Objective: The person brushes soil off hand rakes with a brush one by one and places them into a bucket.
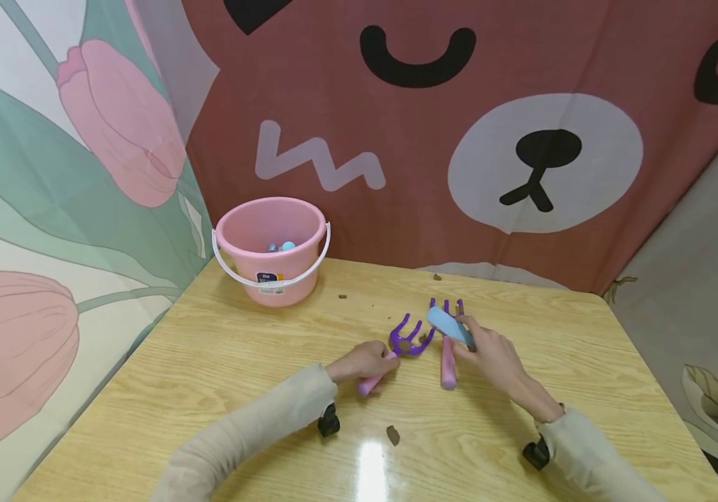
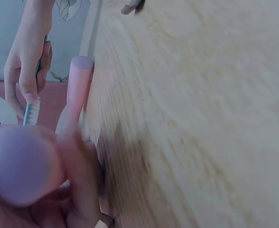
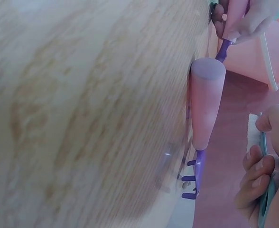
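Note:
My left hand [image 1: 365, 361] grips the pink handle of a small toy hand rake [image 1: 371, 385] with purple tines. A brown bit clings near the base of those tines. In the left wrist view, the rounded end of this handle [image 2: 23, 164] is close to the camera. My right hand [image 1: 493, 352] holds a light blue brush [image 1: 449, 325] with white bristles [image 3: 253, 133] over a second rake. That second rake [image 1: 448, 364], also pink and purple, lies on the table, its tines toward the wall and partly hidden by the brush.
A pink bucket [image 1: 277, 272] with a white handle stands at the table's back left, with light blue things [image 1: 287, 245] inside. Brown bits lie about, including a larger piece [image 1: 393, 435] near the front. A bear-patterned cloth [image 1: 334, 223] hangs behind the wooden table [image 1: 221, 362].

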Available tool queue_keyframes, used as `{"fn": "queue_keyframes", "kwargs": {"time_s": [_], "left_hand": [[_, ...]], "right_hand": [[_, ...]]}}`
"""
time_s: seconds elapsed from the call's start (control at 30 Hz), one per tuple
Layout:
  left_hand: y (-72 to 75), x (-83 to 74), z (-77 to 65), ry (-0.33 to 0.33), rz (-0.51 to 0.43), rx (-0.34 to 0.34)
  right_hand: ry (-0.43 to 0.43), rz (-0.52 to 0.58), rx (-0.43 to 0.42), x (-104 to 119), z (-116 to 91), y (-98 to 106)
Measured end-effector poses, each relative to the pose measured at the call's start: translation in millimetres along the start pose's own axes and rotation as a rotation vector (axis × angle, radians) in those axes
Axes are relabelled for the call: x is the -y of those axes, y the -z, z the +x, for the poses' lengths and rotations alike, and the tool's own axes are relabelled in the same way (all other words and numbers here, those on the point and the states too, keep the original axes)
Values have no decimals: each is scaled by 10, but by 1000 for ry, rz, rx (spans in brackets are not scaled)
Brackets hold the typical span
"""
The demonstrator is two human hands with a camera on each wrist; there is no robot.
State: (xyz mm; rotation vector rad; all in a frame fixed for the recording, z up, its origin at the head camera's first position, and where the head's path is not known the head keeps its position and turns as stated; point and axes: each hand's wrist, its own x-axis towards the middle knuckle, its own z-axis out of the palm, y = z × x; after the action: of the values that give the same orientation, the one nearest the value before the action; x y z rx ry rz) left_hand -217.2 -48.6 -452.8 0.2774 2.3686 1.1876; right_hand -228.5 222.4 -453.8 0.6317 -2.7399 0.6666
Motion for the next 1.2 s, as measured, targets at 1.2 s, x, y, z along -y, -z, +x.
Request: {"fn": "queue_keyframes", "kwargs": {"time_s": [1.2], "left_hand": [[-74, 18, -11, -190, -99, -181]], "right_hand": [[138, -17, 51, 397, 187, -94]]}}
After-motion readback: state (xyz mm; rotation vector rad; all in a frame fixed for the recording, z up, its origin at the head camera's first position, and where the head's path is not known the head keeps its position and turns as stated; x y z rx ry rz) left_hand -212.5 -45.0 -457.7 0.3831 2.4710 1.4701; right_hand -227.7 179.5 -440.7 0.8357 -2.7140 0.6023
